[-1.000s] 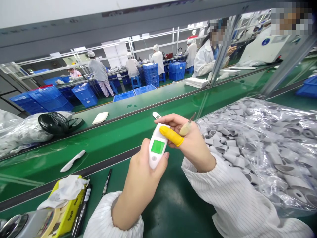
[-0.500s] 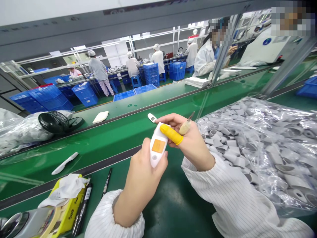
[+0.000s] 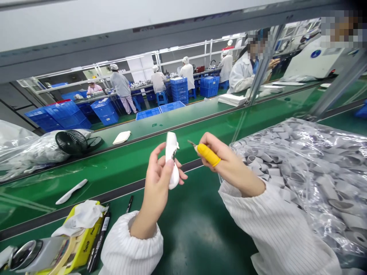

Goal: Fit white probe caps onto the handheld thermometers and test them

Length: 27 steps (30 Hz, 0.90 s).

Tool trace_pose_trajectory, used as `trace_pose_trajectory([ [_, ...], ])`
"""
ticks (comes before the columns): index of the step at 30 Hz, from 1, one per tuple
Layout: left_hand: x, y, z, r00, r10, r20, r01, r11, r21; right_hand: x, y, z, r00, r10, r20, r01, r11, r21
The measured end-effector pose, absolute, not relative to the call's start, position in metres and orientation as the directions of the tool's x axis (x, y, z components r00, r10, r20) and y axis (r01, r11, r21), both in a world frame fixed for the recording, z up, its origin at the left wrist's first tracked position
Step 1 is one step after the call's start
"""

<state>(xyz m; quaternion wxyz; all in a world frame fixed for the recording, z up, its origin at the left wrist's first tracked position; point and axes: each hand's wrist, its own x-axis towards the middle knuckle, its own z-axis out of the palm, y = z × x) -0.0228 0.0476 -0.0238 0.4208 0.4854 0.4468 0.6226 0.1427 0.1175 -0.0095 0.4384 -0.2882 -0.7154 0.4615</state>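
My left hand pinches a white plastic handheld device between thumb and fingers. It stands nearly upright, turned edge-on, with a dark spot partly showing above my thumb. To the right, apart from the device, my right hand is closed around a small knife. Its short metal tip points left at the device, and its handle is mostly hidden in the fingers. A yellow finger cot covers my right thumb.
A clear bag of grey plastic parts lies at right. At left are a yellow tray, black markers, a white piece on the green belt, and a black fan. Co-workers stand or sit beyond.
My right hand has let go of the device and moved right. The knife tip has swung round to face left. My left hand has turned the device from its labelled face to its side.
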Motion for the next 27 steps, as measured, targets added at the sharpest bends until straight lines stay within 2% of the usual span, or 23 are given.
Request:
trace_pose_trajectory([
  [2, -0.025, 0.047, -0.023, -0.119, 0.962, 0.247, -0.198, -0.267, 0.943, 0.139, 0.112, -0.009, -0.491, 0.764, 0.418, 0.032, 0.495, -0.868],
  [5, -0.025, 0.044, -0.022, -0.079, 0.966, 0.248, -0.26, -0.26, 0.93, 0.135, 0.104, -0.009, -0.546, 0.693, 0.471, 0.113, 0.618, -0.778],
  [11, -0.024, 0.04, -0.021, -0.065, 0.946, 0.317, -0.227, -0.323, 0.919, 0.133, 0.099, -0.008, -0.507, 0.627, 0.592, 0.361, 0.778, -0.515],
  [14, -0.023, 0.039, -0.024, -0.078, 0.933, 0.351, -0.06, -0.356, 0.933, 0.131, 0.094, -0.009, -0.48, 0.581, 0.657, 0.474, 0.802, -0.363],
  [16, -0.022, 0.037, -0.026, -0.133, 0.906, 0.401, 0.163, -0.379, 0.911, 0.129, 0.091, -0.01, -0.437, 0.552, 0.71, 0.558, 0.786, -0.267],
  [18, -0.022, 0.034, -0.025, -0.184, 0.877, 0.444, 0.359, -0.361, 0.861, 0.126, 0.091, -0.012, -0.403, 0.554, 0.729, 0.596, 0.763, -0.25],
  [19, -0.023, 0.033, -0.024, -0.193, 0.878, 0.437, 0.388, -0.341, 0.856, 0.124, 0.092, -0.014, -0.407, 0.572, 0.712, 0.574, 0.767, -0.289],
  [20, -0.025, 0.032, -0.022, -0.184, 0.897, 0.402, 0.354, -0.321, 0.878, 0.123, 0.094, -0.015, -0.428, 0.596, 0.679, 0.513, 0.779, -0.36],
  [22, -0.03, 0.031, -0.015, -0.077, 0.957, 0.281, 0.143, -0.268, 0.953, 0.121, 0.1, -0.018, -0.501, 0.611, 0.613, 0.299, 0.787, -0.54],
  [24, -0.036, 0.032, -0.008, 0.065, 0.982, 0.178, -0.078, -0.173, 0.982, 0.119, 0.104, -0.02, -0.503, 0.597, 0.624, 0.13, 0.767, -0.628],
  [25, -0.039, 0.033, -0.006, 0.107, 0.984, 0.142, -0.14, -0.126, 0.982, 0.119, 0.105, -0.02, -0.47, 0.576, 0.669, 0.099, 0.787, -0.609],
  [27, -0.042, 0.035, -0.004, 0.129, 0.988, 0.084, -0.185, -0.059, 0.981, 0.119, 0.105, -0.02, -0.412, 0.453, 0.791, 0.143, 0.889, -0.435],
])
